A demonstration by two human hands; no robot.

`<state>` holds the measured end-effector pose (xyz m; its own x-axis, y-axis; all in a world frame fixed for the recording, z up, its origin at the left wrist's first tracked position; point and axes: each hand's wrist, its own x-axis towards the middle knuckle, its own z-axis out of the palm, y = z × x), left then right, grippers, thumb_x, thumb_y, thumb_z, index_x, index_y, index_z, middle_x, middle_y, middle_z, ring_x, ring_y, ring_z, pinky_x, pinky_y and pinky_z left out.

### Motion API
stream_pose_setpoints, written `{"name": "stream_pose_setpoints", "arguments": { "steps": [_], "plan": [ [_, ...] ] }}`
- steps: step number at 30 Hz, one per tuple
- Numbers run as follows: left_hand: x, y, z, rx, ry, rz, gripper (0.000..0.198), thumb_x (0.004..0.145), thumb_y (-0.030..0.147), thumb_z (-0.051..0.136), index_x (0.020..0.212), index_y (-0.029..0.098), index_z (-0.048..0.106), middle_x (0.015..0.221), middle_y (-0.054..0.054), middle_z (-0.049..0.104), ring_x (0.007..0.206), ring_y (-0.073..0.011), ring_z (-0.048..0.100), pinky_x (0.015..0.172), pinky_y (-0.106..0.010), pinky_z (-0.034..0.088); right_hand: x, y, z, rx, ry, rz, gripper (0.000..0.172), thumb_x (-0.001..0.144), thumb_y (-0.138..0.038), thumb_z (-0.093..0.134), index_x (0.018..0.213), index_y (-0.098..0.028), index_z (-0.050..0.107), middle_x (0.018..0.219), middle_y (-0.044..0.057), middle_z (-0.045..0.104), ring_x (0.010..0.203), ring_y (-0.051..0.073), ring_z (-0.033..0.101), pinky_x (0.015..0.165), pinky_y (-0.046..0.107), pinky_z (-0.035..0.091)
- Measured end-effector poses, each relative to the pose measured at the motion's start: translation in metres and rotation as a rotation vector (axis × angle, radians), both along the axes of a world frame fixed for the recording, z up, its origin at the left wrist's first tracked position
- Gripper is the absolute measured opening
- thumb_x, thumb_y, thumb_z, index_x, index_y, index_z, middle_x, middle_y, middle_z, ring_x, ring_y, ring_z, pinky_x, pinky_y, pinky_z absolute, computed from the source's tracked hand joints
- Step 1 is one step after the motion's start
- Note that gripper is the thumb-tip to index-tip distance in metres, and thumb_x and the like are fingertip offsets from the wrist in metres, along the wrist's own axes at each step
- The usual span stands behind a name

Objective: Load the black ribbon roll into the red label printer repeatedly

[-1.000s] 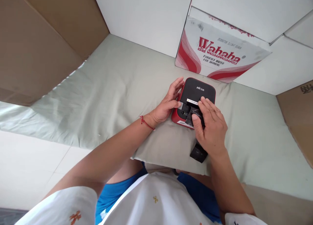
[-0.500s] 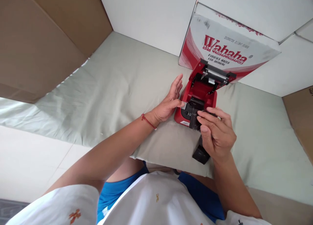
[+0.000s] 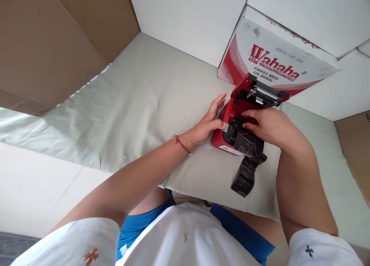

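A red label printer (image 3: 217,139) stands on the cloth with its lid (image 3: 243,85) raised, showing a dark inside. My left hand (image 3: 205,126) holds its left side, the thumb on a small grey tab (image 3: 226,128) and the other fingers stretched along the outer wall. A black label strip (image 3: 249,142) runs out over the printer's front edge, its folded end (image 3: 244,179) lying on the cloth. From the right, my right hand (image 3: 264,125) reaches into the printer. Its thumb and fingers are around the inner end of the strip; the fingertips are partly hidden.
Behind the printer stands a white and red water carton (image 3: 277,58), close to the raised lid. Brown cardboard (image 3: 72,38) rises at the left, and more cardboard (image 3: 354,142) stands at the right. Pale green cloth (image 3: 130,96) covers the surface, which ends just before my lap.
My right hand has moved from the printer's front up into its inside, wrist raised. The black strip has shifted right and spread over the front edge. My left hand keeps its hold.
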<state>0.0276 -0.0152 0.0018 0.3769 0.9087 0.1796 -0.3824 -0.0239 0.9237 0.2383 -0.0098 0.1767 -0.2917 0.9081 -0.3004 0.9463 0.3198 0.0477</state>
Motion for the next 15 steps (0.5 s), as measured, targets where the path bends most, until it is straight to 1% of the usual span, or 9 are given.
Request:
{"name": "stream_pose_setpoints", "arguments": {
  "steps": [1, 3, 6, 8, 10, 12, 15],
  "plan": [
    [0.001, 0.001, -0.002, 0.008, -0.011, -0.001, 0.123, 0.076, 0.047, 0.080, 0.186, 0.040, 0.025, 0.204, -0.004, 0.023, 0.195, -0.0388, 0.007, 0.159, -0.062, 0.004, -0.006, 0.004, -0.001, -0.023, -0.081, 0.036, 0.044, 0.105, -0.037, 0.067, 0.143, -0.030, 0.088, 0.123, 0.011, 0.092, 0.105, 0.034, 0.083, 0.085, 0.043, 0.058],
    [0.002, 0.001, -0.004, 0.022, -0.042, 0.005, 0.117, 0.077, 0.048, 0.082, 0.183, 0.042, 0.034, 0.201, -0.002, 0.031, 0.194, -0.0393, 0.011, 0.159, -0.061, 0.006, -0.016, 0.009, -0.004, -0.043, -0.189, 0.068, 0.038, 0.101, -0.038, 0.072, 0.134, -0.030, 0.090, 0.114, 0.012, 0.091, 0.099, 0.036, 0.082, 0.077, 0.043, 0.054],
    [0.003, -0.001, -0.001, -0.003, -0.096, 0.022, 0.106, 0.078, 0.050, 0.085, 0.177, 0.043, 0.046, 0.196, -0.001, 0.041, 0.192, -0.0398, 0.017, 0.159, -0.060, 0.010, -0.019, 0.011, -0.013, -0.031, -0.226, 0.079, 0.028, 0.095, -0.035, 0.075, 0.116, -0.027, 0.092, 0.103, 0.012, 0.089, 0.090, 0.034, 0.080, 0.070, 0.041, 0.049],
    [0.004, -0.003, 0.003, -0.045, -0.127, 0.044, 0.101, 0.080, 0.053, 0.086, 0.174, 0.042, 0.050, 0.192, -0.002, 0.046, 0.191, -0.0402, 0.020, 0.158, -0.061, 0.013, -0.014, 0.012, -0.018, -0.010, -0.152, 0.108, 0.024, 0.094, -0.034, 0.074, 0.111, -0.026, 0.089, 0.098, 0.011, 0.088, 0.086, 0.031, 0.078, 0.068, 0.040, 0.047],
    [0.004, -0.004, 0.008, -0.084, -0.139, 0.071, 0.097, 0.083, 0.057, 0.086, 0.172, 0.041, 0.051, 0.190, -0.004, 0.049, 0.191, -0.0406, 0.022, 0.158, -0.061, 0.016, -0.005, 0.008, -0.017, 0.025, -0.017, 0.119, 0.024, 0.094, -0.035, 0.074, 0.111, -0.026, 0.087, 0.096, 0.009, 0.087, 0.082, 0.028, 0.077, 0.069, 0.038, 0.048],
    [0.003, -0.005, 0.012, -0.113, -0.131, 0.092, 0.095, 0.085, 0.063, 0.086, 0.170, 0.039, 0.052, 0.188, -0.006, 0.051, 0.189, -0.0409, 0.026, 0.157, -0.060, 0.019, 0.005, -0.004, -0.008, 0.065, 0.145, 0.067, 0.026, 0.096, -0.039, 0.073, 0.115, -0.026, 0.084, 0.092, 0.006, 0.085, 0.077, 0.026, 0.074, 0.071, 0.038, 0.052],
    [0.002, -0.006, 0.016, -0.157, -0.117, 0.120, 0.086, 0.089, 0.069, 0.085, 0.164, 0.035, 0.058, 0.184, -0.009, 0.054, 0.186, -0.0400, 0.033, 0.155, -0.058, 0.024, 0.028, -0.039, 0.018, 0.106, 0.384, -0.115, 0.038, 0.097, -0.051, 0.074, 0.125, -0.028, 0.083, 0.086, 0.004, 0.081, 0.067, 0.024, 0.068, 0.070, 0.040, 0.056]
  ]
}}
